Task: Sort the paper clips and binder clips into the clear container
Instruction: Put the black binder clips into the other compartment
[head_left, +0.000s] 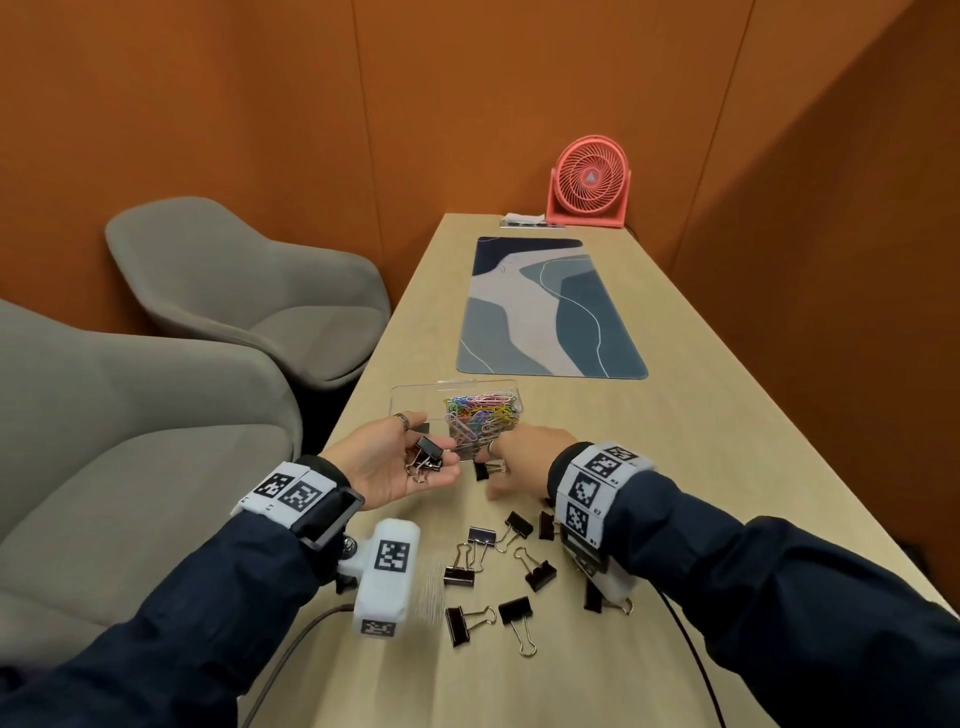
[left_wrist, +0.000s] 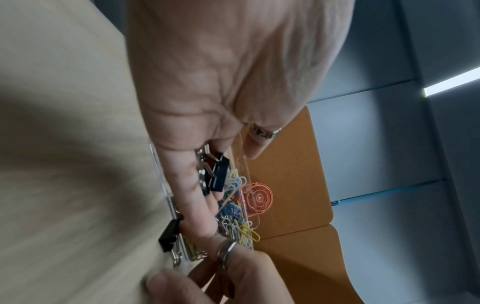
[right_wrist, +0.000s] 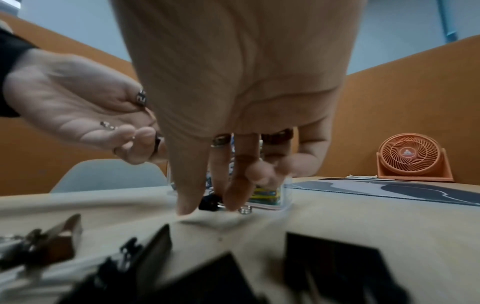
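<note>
A clear container (head_left: 415, 400) stands on the wooden table, its right part full of coloured paper clips (head_left: 480, 413). My left hand (head_left: 405, 462) lies palm up just before it, and a few black binder clips (head_left: 427, 453) rest on its relaxed fingers (left_wrist: 197, 185). My right hand (head_left: 506, 457) points down beside it. Its thumb and forefinger (right_wrist: 233, 197) stand on either side of one black binder clip (head_left: 482, 471) that lies on the table against the container; the forefinger touches its wire handle. Several more binder clips (head_left: 488, 571) are scattered nearer to me.
A blue patterned desk mat (head_left: 545, 306) lies beyond the container, and a coral fan (head_left: 589, 182) stands at the table's far end. Two grey chairs (head_left: 249, 291) stand left of the table edge. A cable (head_left: 291, 649) runs from my left wrist.
</note>
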